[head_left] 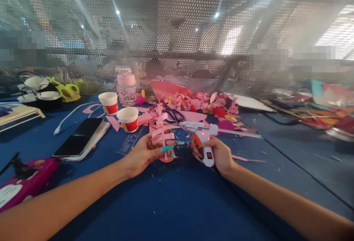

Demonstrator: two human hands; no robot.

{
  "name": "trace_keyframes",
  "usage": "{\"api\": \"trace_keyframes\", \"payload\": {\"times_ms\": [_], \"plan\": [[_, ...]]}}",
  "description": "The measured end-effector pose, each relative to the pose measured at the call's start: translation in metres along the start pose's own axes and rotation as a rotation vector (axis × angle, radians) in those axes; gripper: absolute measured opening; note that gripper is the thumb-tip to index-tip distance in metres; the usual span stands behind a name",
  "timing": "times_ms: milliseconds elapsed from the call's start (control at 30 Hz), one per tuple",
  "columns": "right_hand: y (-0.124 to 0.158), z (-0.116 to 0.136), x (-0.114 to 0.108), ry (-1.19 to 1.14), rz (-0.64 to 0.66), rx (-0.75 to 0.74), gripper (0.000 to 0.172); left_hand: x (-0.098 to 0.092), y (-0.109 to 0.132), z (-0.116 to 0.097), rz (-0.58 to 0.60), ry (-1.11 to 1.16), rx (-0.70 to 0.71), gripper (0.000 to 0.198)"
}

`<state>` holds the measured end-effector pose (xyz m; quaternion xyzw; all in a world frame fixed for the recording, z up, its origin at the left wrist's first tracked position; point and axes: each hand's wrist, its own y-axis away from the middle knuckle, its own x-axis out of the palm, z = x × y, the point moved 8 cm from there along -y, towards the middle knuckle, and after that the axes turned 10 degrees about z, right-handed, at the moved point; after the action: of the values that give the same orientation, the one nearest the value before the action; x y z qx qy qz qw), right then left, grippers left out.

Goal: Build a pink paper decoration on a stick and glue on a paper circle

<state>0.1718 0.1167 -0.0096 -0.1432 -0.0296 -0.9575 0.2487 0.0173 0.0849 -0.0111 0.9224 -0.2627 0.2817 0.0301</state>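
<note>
My right hand (pixel 221 154) is wrapped round the handle of a white hot glue gun (pixel 203 134) with an orange trigger and a lit red light. A clear glue stick (pixel 240 133) juts from its back, and its nozzle points left. Between the fingers of my left hand (pixel 143 154) is an upright pink paper craft (pixel 163 134) with strips on a thin stem and a round base. The gun's nozzle is close to the craft; I cannot tell whether they touch. Behind them lie dark-handled scissors (pixel 175 115) on pink paper scraps (pixel 196 104).
To the left are two paper cups (pixel 128 120), a pink-lidded bottle (pixel 126 88), a phone (pixel 80 138), a white cable (pixel 72 114) and a magenta case (pixel 33 178). A perforated metal screen (pixel 177 31) stands behind the blue table (pixel 166 208). Coloured materials (pixel 312 115) lie at right.
</note>
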Motion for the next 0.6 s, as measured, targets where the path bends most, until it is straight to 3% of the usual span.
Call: {"api": "trace_keyframes", "payload": {"times_ms": [167,600], "plan": [[0.005,0.003,-0.005,-0.12,0.069,-0.031,0.015,-0.004,-0.001,0.001,-0.021,0.004,-0.019,0.042],[0.002,0.001,-0.013,-0.209,0.053,0.005,0.02,-0.012,-0.002,0.006,-0.064,0.008,-0.039,0.048]]}}
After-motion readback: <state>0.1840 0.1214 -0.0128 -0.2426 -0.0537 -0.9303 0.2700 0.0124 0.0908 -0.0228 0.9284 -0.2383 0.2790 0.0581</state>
